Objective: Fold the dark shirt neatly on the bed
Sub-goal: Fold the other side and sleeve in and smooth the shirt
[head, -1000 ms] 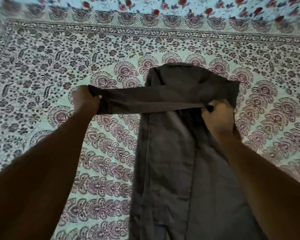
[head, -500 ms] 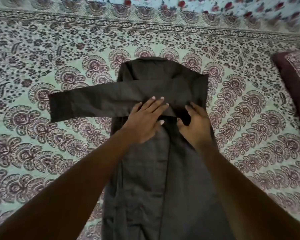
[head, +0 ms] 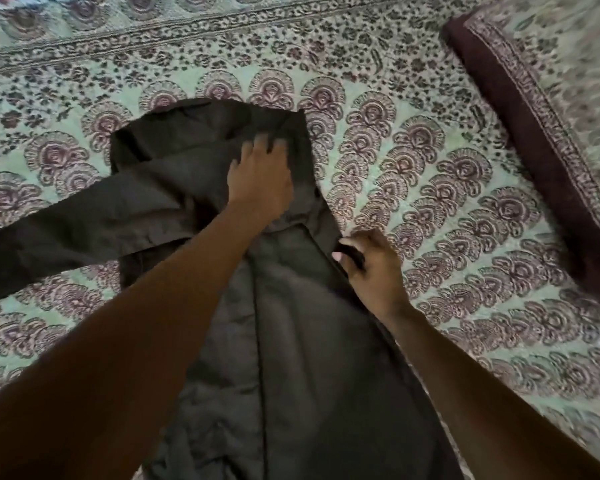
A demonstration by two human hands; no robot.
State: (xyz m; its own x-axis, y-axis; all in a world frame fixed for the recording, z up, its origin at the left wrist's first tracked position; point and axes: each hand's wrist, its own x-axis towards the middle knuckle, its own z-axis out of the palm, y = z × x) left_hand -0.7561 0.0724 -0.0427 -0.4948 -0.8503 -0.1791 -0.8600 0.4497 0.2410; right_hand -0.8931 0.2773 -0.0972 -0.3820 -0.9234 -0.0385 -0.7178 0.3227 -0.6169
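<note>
The dark shirt lies lengthwise on the bed's patterned bedspread, one sleeve stretched across to the left. The left hand presses flat, fingers straight, on the shirt's far end. The right hand pinches the shirt's right edge, nearer. A maroon-bordered pillow lies far right.

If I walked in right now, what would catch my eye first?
Probably the dark shirt spread down the middle of the patterned bedspread, one sleeve stretched out to the left. Two hands work on it: the left hand lies on the upper part, the right hand pinches its right edge. A maroon pillow lies at right.
</note>
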